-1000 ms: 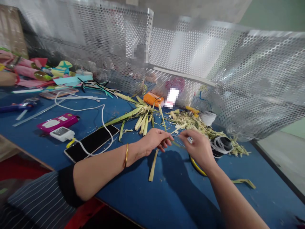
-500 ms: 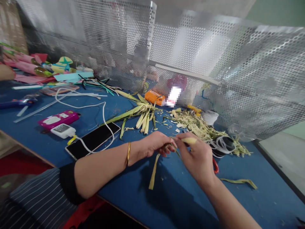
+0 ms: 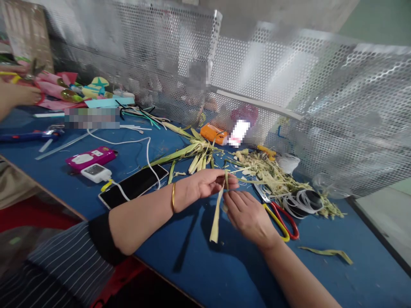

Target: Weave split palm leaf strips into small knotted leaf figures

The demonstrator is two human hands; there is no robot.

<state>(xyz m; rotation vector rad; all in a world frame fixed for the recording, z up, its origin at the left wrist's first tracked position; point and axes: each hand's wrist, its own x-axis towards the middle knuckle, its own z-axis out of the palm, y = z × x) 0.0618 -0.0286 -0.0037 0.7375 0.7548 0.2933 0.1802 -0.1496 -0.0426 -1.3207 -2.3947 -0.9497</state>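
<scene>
A pale green leaf strip (image 3: 215,220) loops over the fingers of my left hand (image 3: 202,184), and one end hangs down free. The thumb and fingers of that hand pinch the strip, palm partly up. Just below and to the right, my right hand (image 3: 250,216) has its fingers curled round the strip's other part, knuckles up; its fingertips are mostly hidden. A thin length of leaf reaches out rightward from the left fingertips. Beside my right hand lie scissors (image 3: 290,222) with red and yellow handles.
Trimmed leaf scraps (image 3: 266,171), a string spool (image 3: 302,203) and a leaf bundle (image 3: 199,149) lie beyond. A cabled black phone (image 3: 136,186) and a magenta device (image 3: 91,158) are at left. Perforated sheeting (image 3: 257,68) borders the back. Another person's hand (image 3: 19,94) holds scissors far left.
My right hand has moved down and turned knuckles up, drawing the strip over my left fingers. The scissors beside it have come into fuller view. The camera view has shifted slightly.
</scene>
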